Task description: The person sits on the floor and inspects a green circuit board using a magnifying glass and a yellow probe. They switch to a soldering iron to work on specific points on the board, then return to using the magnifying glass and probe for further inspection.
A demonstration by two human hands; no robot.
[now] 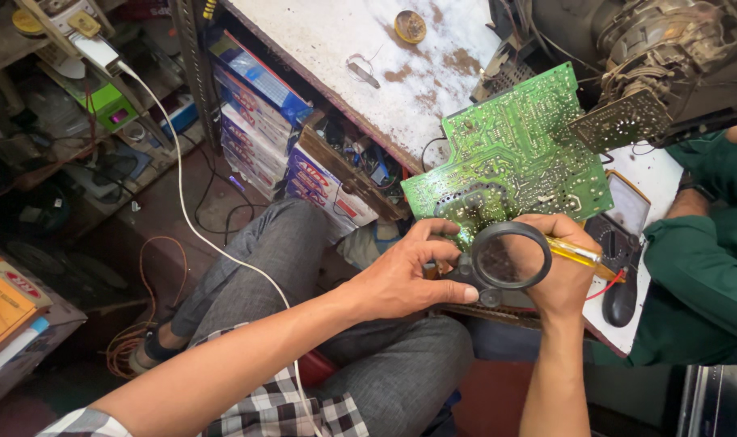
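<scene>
Green circuit board [510,154] — solder side up, tilted

Circuit board [510,154]: green, dotted with silver solder points.
Magnifier [510,257]: black rim.
Screwdriver handle [575,253]: clear yellow.
Trousers [385,364]: grey.
Shirt sleeve [279,409]: checked, white, grey and red.
Co-worker's sleeve [704,267]: dark green.
Tabletop [360,40]: white, brown stains.
Cable [182,194]: white.

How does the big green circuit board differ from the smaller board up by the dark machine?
The big green board is bright green, far larger, and sits tilted above the hands. The smaller board looks brownish, hangs at the dark machine, with no hand on it. Both show solder dots.
</scene>
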